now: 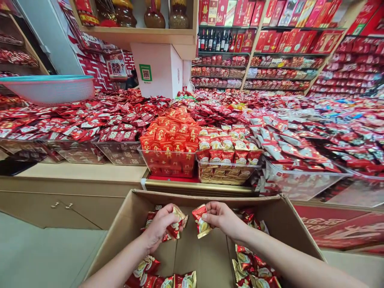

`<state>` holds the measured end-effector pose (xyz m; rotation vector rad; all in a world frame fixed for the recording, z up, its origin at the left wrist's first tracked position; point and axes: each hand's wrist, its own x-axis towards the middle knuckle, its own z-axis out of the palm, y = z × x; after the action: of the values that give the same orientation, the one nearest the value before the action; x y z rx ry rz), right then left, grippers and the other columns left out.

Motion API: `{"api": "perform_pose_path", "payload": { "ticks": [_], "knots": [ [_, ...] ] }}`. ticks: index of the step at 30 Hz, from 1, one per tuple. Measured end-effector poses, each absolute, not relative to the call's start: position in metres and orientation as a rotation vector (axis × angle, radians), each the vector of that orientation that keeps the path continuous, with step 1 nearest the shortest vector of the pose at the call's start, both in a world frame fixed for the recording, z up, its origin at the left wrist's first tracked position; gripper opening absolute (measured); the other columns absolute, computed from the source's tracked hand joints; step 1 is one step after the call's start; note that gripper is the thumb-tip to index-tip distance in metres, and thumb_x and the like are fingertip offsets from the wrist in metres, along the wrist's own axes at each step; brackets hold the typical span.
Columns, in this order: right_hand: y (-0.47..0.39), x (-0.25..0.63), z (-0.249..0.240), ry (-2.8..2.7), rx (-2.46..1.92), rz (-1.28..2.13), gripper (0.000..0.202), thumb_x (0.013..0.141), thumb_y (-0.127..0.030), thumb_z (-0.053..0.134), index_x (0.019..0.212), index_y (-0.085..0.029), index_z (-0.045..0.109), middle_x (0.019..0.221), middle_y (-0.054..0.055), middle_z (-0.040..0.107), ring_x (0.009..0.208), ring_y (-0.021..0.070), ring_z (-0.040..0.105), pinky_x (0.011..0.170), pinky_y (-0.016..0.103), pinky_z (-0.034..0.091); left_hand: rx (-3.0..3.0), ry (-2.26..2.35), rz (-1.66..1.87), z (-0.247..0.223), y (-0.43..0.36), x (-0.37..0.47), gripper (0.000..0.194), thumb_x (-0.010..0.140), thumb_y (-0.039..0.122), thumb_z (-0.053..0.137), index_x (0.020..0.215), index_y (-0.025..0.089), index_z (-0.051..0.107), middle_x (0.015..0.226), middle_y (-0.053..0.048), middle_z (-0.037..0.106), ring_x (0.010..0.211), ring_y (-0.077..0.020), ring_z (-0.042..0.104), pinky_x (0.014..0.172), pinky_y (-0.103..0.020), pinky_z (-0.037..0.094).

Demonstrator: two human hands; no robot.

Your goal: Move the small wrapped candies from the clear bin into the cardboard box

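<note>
Both hands are over an open cardboard box (195, 256). My left hand (163, 226) is closed round red and gold candy packets (177, 224); how many it holds is hard to tell. Just to its right, my right hand (220, 218) pinches one red and gold packet (201, 221) between thumb and fingers. The two hands are apart. More such packets lie inside the box along its left side, near edge (166, 281) and right side (249, 260).
Beyond the box stands a clear bin of durian packets (228, 172), beside a bin of orange-red packets (168, 160). Other heaped bins (306, 180) line the counter. A blue-rimmed basket (51, 90) rests at the left. Stocked shelves rise behind.
</note>
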<state>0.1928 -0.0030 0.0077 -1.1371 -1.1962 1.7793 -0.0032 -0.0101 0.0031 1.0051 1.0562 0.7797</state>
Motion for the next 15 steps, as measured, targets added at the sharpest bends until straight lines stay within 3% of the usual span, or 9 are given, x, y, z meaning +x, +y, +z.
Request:
{"api": "perform_pose_path", "payload": {
  "ticks": [3, 6, 10, 15],
  "knots": [
    [-0.006, 0.191, 0.014, -1.081, -1.148, 1.821, 0.038, 0.051, -0.038, 0.073, 0.070, -0.012, 0.054, 0.060, -0.001, 0.058, 0.048, 0.0065, 0.046, 0.049, 0.021, 0.032, 1.085, 1.038, 0.670, -0.003, -0.013, 0.001, 0.024, 0.066, 0.036, 0.061, 0.071, 0.016, 0.049, 0.053, 0.006, 0.052, 0.042, -0.0059, 0.042, 0.041, -0.018, 0.029],
    [-0.009, 0.189, 0.013, -1.025, -1.115, 1.821, 0.036, 0.050, -0.035, 0.074, 0.065, -0.012, 0.050, 0.057, -0.001, 0.058, 0.048, 0.0065, 0.046, 0.051, 0.021, 0.034, 1.180, 0.979, 0.594, -0.007, -0.020, 0.011, 0.034, 0.058, 0.042, 0.067, 0.069, 0.015, 0.050, 0.053, 0.006, 0.050, 0.047, -0.0063, 0.040, 0.045, -0.019, 0.029],
    [-0.011, 0.186, 0.008, -1.072, -1.124, 1.803, 0.038, 0.047, -0.033, 0.075, 0.059, -0.014, 0.045, 0.051, -0.005, 0.051, 0.045, 0.0051, 0.041, 0.049, 0.020, 0.032, 1.288, 0.928, 0.571, -0.006, -0.027, 0.018, 0.029, 0.066, 0.042, 0.060, 0.071, 0.015, 0.053, 0.060, 0.005, 0.047, 0.056, -0.0090, 0.040, 0.052, -0.021, 0.031],
    [-0.014, 0.185, 0.015, -1.496, -1.027, 1.641, 0.029, 0.057, -0.028, 0.070, 0.078, -0.016, 0.054, 0.064, -0.003, 0.056, 0.057, 0.0078, 0.045, 0.055, 0.021, 0.036, 1.431, 0.896, 0.536, -0.008, -0.026, 0.011, 0.027, 0.070, 0.042, 0.054, 0.075, 0.016, 0.057, 0.059, 0.005, 0.043, 0.057, -0.0103, 0.036, 0.055, -0.021, 0.031]
  ]
}}
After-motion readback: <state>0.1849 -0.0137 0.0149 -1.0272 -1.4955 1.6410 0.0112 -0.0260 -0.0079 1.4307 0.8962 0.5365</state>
